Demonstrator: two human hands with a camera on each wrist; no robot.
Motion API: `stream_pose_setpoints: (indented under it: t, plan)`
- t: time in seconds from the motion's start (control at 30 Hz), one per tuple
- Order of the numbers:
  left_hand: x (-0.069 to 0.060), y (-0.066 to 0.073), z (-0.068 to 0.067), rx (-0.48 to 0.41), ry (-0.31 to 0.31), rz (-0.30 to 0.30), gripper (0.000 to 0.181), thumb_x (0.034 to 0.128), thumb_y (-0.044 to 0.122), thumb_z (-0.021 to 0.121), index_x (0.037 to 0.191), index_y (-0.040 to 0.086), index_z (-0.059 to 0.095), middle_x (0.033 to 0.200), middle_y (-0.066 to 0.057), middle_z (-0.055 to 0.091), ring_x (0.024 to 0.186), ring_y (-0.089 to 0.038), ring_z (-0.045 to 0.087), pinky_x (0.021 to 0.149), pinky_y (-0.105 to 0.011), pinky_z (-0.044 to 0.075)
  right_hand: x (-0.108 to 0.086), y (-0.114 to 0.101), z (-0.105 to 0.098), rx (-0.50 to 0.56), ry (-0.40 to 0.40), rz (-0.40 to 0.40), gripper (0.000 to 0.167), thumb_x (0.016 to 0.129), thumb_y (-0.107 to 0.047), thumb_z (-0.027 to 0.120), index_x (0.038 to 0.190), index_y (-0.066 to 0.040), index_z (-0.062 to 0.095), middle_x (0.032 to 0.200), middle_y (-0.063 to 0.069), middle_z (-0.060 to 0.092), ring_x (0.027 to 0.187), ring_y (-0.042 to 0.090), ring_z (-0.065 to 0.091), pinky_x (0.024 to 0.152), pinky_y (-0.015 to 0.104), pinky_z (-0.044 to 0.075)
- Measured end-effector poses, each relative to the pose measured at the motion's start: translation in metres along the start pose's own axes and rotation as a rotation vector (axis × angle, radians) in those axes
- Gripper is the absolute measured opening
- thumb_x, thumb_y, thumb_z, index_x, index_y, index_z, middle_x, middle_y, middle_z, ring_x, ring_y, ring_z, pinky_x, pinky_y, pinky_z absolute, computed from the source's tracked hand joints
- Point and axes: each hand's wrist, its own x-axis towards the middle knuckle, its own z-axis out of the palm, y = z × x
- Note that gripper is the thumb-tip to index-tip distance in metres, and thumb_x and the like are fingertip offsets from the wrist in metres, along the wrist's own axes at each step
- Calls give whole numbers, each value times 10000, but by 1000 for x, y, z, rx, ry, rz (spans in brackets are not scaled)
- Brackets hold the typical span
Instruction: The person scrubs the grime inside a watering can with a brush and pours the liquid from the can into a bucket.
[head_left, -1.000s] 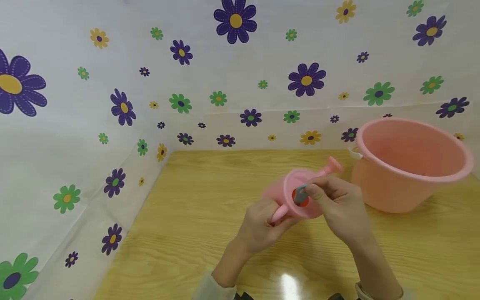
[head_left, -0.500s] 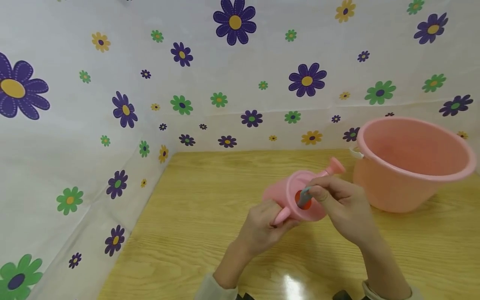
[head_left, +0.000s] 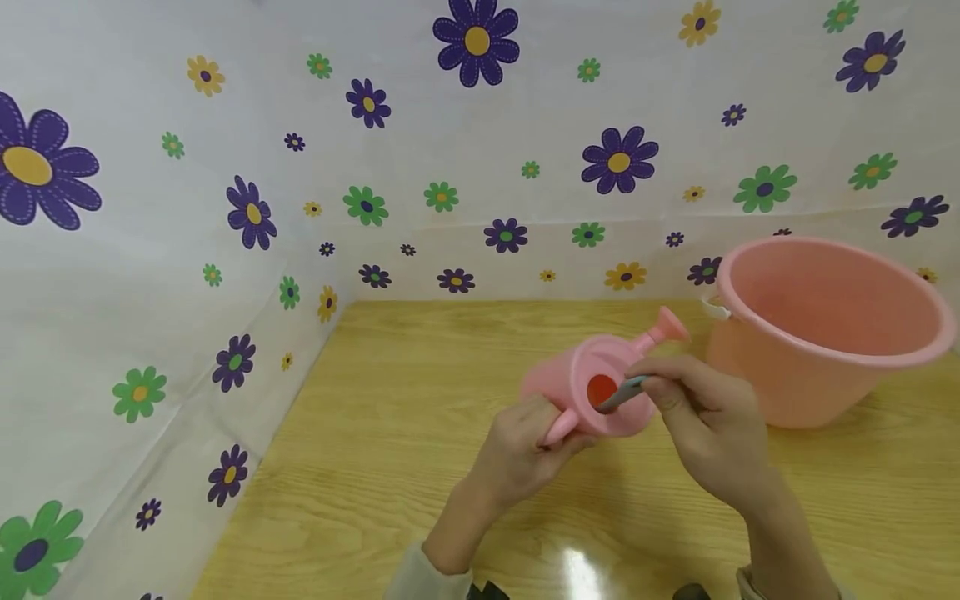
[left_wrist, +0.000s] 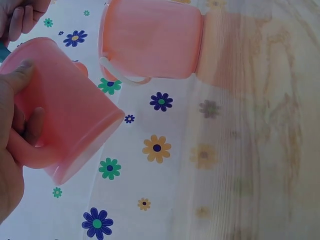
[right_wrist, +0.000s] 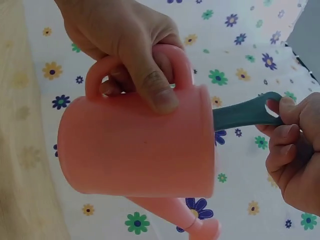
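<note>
A pink watering can (head_left: 551,379) is held tilted off the table, its open top turned toward the head view and its spout to the upper right. My left hand (head_left: 517,454) grips its handle, the thumb lying along the body in the right wrist view. A teal handle with a ring-shaped end (right_wrist: 245,114) sticks out of the can's mouth. Finger and thumb of my right hand (head_left: 712,429) pinch that ring end. What the handle belongs to is hidden inside the can. Deep in the can shows something round and red (head_left: 601,389).
A large pink bucket (head_left: 795,392) with a white handle mount (head_left: 716,309) stands on the right, just beyond my right hand. The wooden table (head_left: 390,400) meets a flower-printed sheet (head_left: 420,150) at the back and left.
My right hand has moved slightly right, drawing the teal handle's ring end away from the can's mouth and tilting it lower. The left hand and can have hardly moved.
</note>
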Motion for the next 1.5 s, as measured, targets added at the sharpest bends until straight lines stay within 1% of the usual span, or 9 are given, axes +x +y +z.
stream_pose_setpoints:
  t: [0.23, 0.43, 0.53, 0.7, 0.83, 1.0, 1.13, 1.33, 1.5]
  plan:
    - [-1, -2, 1, 6, 57, -13, 373, 949, 286, 673, 702, 97, 469, 627, 11, 460, 583, -104, 439, 569, -123, 387, 0, 2, 5, -145, -104, -35, 121, 934, 16, 635, 986, -68, 705, 893, 53, 696, 759, 68, 563, 697, 142, 456]
    - [-1, -5, 2, 40, 60, 3, 395, 953, 294, 669, 689, 104, 445, 619, 13, 444, 578, -103, 434, 562, -127, 382, 2, 2, 8, -243, -14, -263, 244, 1029, -187, 551, 950, -35, 723, 879, 61, 703, 806, 105, 638, 784, 139, 510]
    - [0, -5, 1, 59, 59, 16, 397, 966, 309, 645, 689, 102, 450, 620, 12, 445, 569, -103, 430, 548, -132, 376, 1, 7, 12, -315, -42, -282, 277, 1052, -194, 501, 967, -45, 719, 869, 47, 691, 720, 120, 606, 705, 141, 512]
    - [0, -7, -2, 77, 55, 7, 411, 982, 342, 602, 690, 95, 451, 616, 8, 445, 565, -106, 432, 542, -141, 379, 0, 15, 17, -326, -60, -212, 285, 1060, -215, 476, 1014, -37, 695, 846, 53, 672, 661, 99, 523, 598, 151, 445]
    - [0, -8, -5, 55, 57, -12, 420, 967, 332, 630, 682, 100, 428, 604, 11, 418, 569, -110, 425, 545, -146, 374, 2, 13, 16, -249, -12, -195, 280, 1048, -208, 502, 1016, -10, 697, 882, 59, 688, 734, 94, 565, 683, 140, 454]
    - [1, -8, -5, 28, 48, 2, 399, 923, 257, 718, 692, 106, 431, 617, 9, 431, 580, -111, 434, 559, -140, 380, 3, 6, 12, -146, 44, -148, 234, 1022, -167, 553, 1015, 18, 696, 861, 63, 662, 714, 57, 487, 629, 159, 376]
    - [3, -7, -5, 39, 35, 15, 394, 845, 203, 803, 702, 99, 451, 623, 7, 441, 581, -111, 440, 561, -140, 387, 0, 4, 11, -149, -19, -78, 127, 992, -66, 594, 1033, -2, 695, 888, 66, 672, 714, 47, 477, 632, 151, 387]
    - [4, -7, -7, 69, 24, 5, 400, 840, 205, 808, 704, 94, 450, 621, 7, 427, 583, -113, 431, 556, -144, 379, 0, 3, 5, -166, -6, -104, 161, 1000, -120, 583, 1031, -13, 701, 904, 64, 696, 721, 57, 504, 636, 153, 396]
    - [2, -7, -7, 61, 9, 5, 409, 784, 172, 848, 691, 101, 456, 624, 10, 443, 586, -111, 442, 564, -147, 384, -2, 0, 4, -155, -148, 50, 260, 871, 127, 659, 1026, -79, 697, 897, 21, 658, 656, 54, 491, 597, 162, 421]
